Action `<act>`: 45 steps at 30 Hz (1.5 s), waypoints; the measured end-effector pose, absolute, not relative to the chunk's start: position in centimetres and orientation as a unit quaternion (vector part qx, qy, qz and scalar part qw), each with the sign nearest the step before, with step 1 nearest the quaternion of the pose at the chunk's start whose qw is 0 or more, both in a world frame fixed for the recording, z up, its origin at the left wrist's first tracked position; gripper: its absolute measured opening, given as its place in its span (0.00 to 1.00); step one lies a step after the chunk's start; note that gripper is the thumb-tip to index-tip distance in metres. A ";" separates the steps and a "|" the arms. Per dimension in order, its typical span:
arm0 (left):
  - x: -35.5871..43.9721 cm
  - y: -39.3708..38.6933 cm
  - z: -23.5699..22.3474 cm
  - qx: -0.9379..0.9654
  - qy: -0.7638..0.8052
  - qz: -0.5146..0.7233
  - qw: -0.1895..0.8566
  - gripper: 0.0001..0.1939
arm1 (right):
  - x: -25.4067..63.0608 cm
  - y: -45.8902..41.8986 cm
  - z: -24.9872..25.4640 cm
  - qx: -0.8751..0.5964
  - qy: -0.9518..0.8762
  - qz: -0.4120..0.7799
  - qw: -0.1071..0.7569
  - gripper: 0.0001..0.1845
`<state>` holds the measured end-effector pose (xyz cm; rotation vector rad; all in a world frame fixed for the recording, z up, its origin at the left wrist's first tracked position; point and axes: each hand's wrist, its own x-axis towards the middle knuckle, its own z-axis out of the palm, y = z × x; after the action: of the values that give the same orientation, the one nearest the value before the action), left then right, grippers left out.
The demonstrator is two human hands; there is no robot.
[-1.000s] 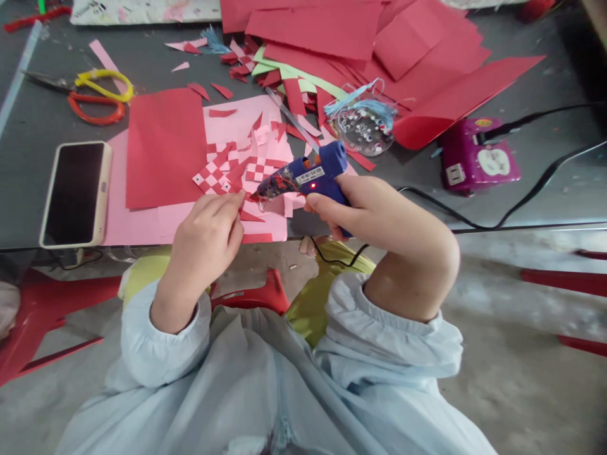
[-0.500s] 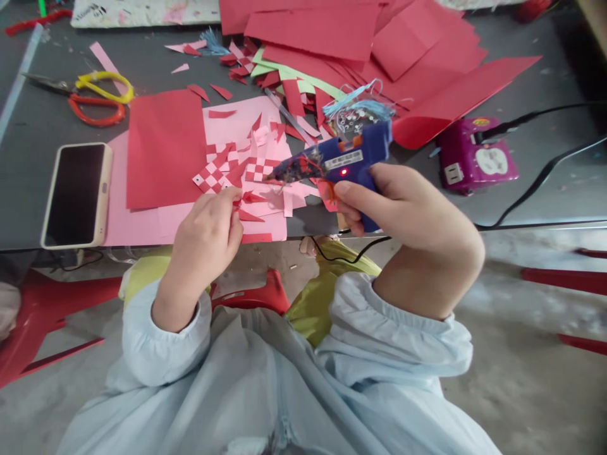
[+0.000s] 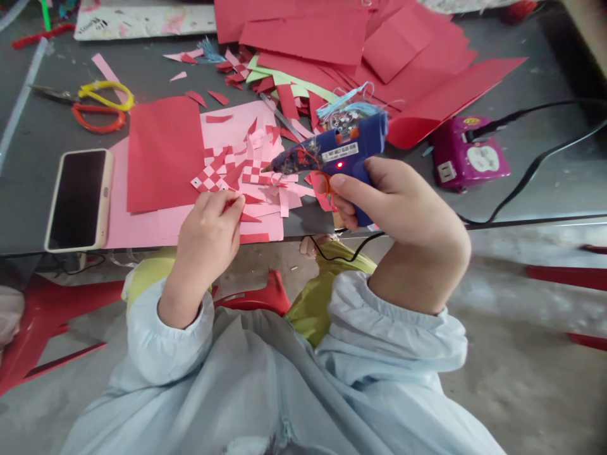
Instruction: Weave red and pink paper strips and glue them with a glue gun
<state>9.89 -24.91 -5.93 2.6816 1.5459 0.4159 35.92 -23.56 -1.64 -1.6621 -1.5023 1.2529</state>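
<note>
My right hand [image 3: 403,208] is wrapped round the handle of a blue hot glue gun [image 3: 332,155] with a red light on, its nozzle pointing left above the table. My left hand [image 3: 211,230] pinches a small red paper piece [image 3: 246,201] at the near edge of the pink sheet [image 3: 142,224]. Just beyond my fingers lie woven red-and-pink checkered strips [image 3: 211,177]. A red paper sheet [image 3: 164,155] rests on the pink one.
A phone [image 3: 78,199] lies at the left by the table edge, yellow and red scissors [image 3: 97,104] behind it. Red paper sheets [image 3: 360,44] pile at the back. A purple power strip [image 3: 469,161] with black cables sits right. Red stools stand on the floor.
The glue gun has moved right and up, away from the paper piece in my left hand. My left hand has stayed almost in place.
</note>
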 end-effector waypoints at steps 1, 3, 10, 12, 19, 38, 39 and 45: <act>9.9 -24.9 -5.9 0.859 0.495 0.130 0.005 0.20 | 35.9 -23.6 -1.7 -0.622 -0.562 0.466 0.282 0.17; 10.0 -24.9 -5.9 0.861 0.494 0.126 -0.004 0.20 | 35.9 -23.6 -1.7 -0.624 -0.566 0.460 0.279 0.17; 10.4 -24.9 -5.9 0.859 0.498 0.119 -0.009 0.20 | 35.9 -23.6 -1.7 -0.622 -0.574 0.455 0.277 0.19; 10.5 -25.0 -5.9 0.856 0.504 0.116 0.000 0.20 | 35.8 -23.6 -1.7 -0.624 -0.571 0.458 0.274 0.19; 10.8 -25.1 -6.0 0.851 0.515 0.104 -0.022 0.19 | 35.6 -23.5 -1.6 -0.619 -0.585 0.452 0.264 0.20; 11.3 -25.8 -6.4 0.862 0.493 0.071 -0.098 0.18 | 35.3 -23.3 -1.4 -0.623 -0.587 0.453 0.248 0.19; 11.4 -25.8 -6.4 0.862 0.492 0.071 -0.098 0.18 | 35.3 -23.3 -1.4 -0.625 -0.587 0.453 0.245 0.18; 11.2 -25.5 -6.0 0.854 0.507 0.095 -0.067 0.21 | 35.4 -23.3 -1.4 -0.625 -0.589 0.452 0.242 0.18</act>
<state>11.17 -25.53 -6.00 2.8038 1.6655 0.3108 35.41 -23.31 -1.38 -1.7088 -1.6113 1.2349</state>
